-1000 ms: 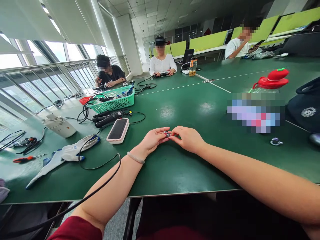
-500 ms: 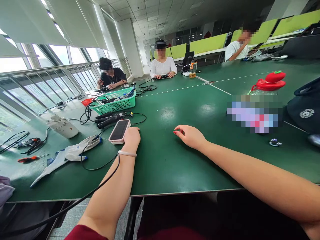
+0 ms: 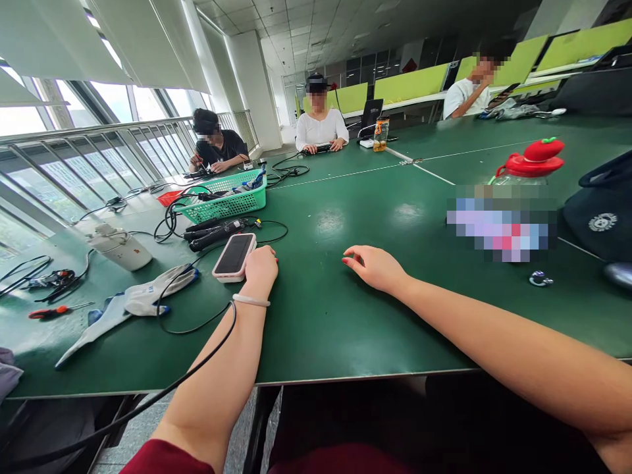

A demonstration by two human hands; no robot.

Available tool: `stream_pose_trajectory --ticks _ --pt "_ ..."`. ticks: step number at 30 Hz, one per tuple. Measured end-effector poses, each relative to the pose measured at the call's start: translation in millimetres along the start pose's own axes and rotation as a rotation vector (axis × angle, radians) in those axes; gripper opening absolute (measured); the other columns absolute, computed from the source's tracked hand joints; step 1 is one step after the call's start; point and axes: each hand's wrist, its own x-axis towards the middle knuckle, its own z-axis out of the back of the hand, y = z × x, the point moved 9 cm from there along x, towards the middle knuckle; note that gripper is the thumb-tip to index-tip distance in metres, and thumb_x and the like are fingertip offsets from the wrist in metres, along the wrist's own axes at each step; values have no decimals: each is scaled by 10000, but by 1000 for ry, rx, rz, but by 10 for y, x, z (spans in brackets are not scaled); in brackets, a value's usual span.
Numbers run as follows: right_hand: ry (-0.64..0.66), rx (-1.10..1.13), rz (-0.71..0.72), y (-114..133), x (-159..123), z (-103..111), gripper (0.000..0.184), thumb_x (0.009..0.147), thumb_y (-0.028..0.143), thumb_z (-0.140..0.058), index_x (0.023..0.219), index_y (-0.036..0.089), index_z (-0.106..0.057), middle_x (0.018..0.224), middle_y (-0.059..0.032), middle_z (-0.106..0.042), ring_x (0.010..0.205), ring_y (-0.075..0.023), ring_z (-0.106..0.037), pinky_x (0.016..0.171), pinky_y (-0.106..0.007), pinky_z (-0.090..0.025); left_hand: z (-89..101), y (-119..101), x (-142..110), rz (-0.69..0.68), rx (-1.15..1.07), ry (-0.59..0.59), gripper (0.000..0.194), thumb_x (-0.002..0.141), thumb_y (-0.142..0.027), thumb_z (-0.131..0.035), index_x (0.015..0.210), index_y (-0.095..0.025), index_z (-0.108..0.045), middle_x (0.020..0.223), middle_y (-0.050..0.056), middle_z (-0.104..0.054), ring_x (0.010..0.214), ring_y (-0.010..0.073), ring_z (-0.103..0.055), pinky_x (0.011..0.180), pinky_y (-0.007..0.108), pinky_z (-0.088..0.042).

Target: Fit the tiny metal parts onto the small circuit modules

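Observation:
My left hand [image 3: 261, 268] rests on the green table [image 3: 320, 322] against the right side of a pink-edged phone [image 3: 234, 255]. Its fingers are curled in, and whatever they may hold is hidden. A white bangle [image 3: 251, 301] circles that wrist. My right hand [image 3: 374, 266] lies on its side further right. Its bent fingers and thumb stand a little apart, with nothing visible between them. Some way beyond it to the right sits a small shiny ring-shaped thing [image 3: 540, 279].
On the left lie a work glove [image 3: 148, 297], a screwdriver [image 3: 56, 311], a white bottle [image 3: 121, 249] and a green basket [image 3: 224, 205] with cables. A red-lidded bottle [image 3: 530, 164] and a dark bag [image 3: 600, 204] stand right. A black cable [image 3: 172, 385] crosses my left forearm. Several people sit beyond.
My hands were together on a small shiny patterned piece. My left hand has moved left beside the phone and curled its fingers; the piece is out of sight. My right hand has barely moved.

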Motion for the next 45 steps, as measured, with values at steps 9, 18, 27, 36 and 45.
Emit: stream_pose_trajectory --ticks 9,18,27,36,45 --pt "-1 -1 1 1 -2 -1 304 922 424 -446 1016 202 -631 789 -20 -643 701 -155 -558 610 -276 -383 -3 -2 12 -3 18 -31 279 823 -225 -562 1075 -160 -661 994 143 -710 1016 282 -627 853 359 -464" --pt "8 1 -11 -6 -3 -10 294 919 415 -445 1016 209 -631 803 -24 -654 705 -157 -568 609 -276 -391 14 -58 12 -66 -7 -70 316 838 -199 -514 1102 -157 -682 1168 148 -638 1083 266 -595 971 351 -417" --pt "12 -12 3 -20 1 -28 296 922 419 -446 1018 209 -631 806 -24 -658 703 -153 -571 614 -274 -391 -135 -128 -22 -49 -55 -31 342 922 -225 -342 1133 -76 -567 1182 215 -590 1184 286 -522 999 394 -375" --pt "84 -29 87 97 -21 -86 290 911 391 -479 1077 211 -634 831 -33 -666 730 -168 -593 633 -279 -410 -285 -519 -281 -180 -200 111 260 935 -219 -325 1037 -124 -545 1263 209 -539 1289 282 -430 1053 435 -320" --pt "127 -78 160 113 -6 -163 225 850 324 -586 1026 203 -656 840 -30 -643 739 -169 -568 654 -279 -402 -192 -1303 -918 -588 -771 375 197 942 -282 -345 869 -198 -507 1182 93 -641 1253 182 -500 995 322 -403"
